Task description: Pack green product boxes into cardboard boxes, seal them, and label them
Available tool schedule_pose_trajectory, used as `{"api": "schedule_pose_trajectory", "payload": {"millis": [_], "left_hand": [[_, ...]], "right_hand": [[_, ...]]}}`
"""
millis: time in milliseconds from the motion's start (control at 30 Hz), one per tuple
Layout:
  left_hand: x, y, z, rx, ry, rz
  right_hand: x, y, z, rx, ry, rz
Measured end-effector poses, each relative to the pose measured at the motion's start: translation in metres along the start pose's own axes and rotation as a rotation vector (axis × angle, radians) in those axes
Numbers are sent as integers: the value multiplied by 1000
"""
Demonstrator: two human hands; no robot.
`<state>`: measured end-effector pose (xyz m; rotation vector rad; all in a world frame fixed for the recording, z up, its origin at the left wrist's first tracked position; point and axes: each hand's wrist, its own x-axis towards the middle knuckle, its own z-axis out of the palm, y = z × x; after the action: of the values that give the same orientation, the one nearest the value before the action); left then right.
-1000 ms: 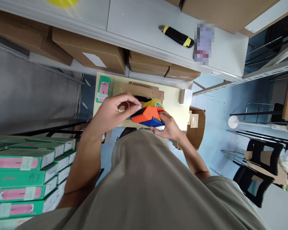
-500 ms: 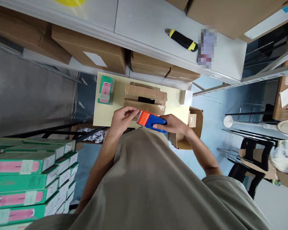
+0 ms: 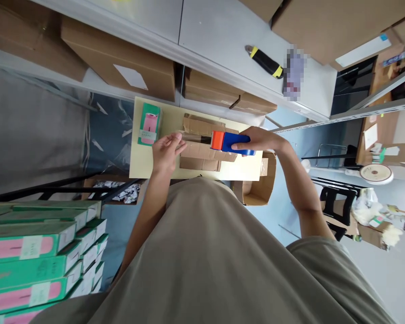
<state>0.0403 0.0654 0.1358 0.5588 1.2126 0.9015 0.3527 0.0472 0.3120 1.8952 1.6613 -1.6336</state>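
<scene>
My right hand (image 3: 259, 138) is wrapped round the blue body of a tape dispenser (image 3: 230, 142) with an orange, toothed front. A strip of packing tape (image 3: 193, 137) runs out of it to the left. My left hand (image 3: 167, 150) pinches the strip's free end between thumb and fingers. Below the taut tape lies a small cardboard box (image 3: 202, 164) with its flaps spread and a dark gap at its middle. The box rests on a pale yellow table (image 3: 170, 173). Whether the tape touches the box, I cannot tell.
A green box with a pink picture (image 3: 149, 123) stands at the table's left. Similar green boxes (image 3: 37, 247) are stacked lower left. An open carton (image 3: 261, 189) sits right of the table. Beyond it, a grey shelf (image 3: 216, 36) bears a black-and-yellow cutter (image 3: 266, 62).
Both hands have moved forward over the cardboard box. The dispenser has gone right, away from my left hand, and a length of tape now stretches between them.
</scene>
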Motion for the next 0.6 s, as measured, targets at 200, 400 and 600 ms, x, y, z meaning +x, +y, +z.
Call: {"api": "schedule_pose_trajectory", "payload": {"millis": [200, 400, 600], "left_hand": [[23, -17, -3, -36, 10, -90], [34, -28, -9, -35, 17, -104], [46, -38, -11, 76, 86, -78]], "right_hand": [[46, 20, 6, 85, -89, 96], [70, 31, 27, 39, -65, 140], [83, 31, 34, -5, -50, 171]]}}
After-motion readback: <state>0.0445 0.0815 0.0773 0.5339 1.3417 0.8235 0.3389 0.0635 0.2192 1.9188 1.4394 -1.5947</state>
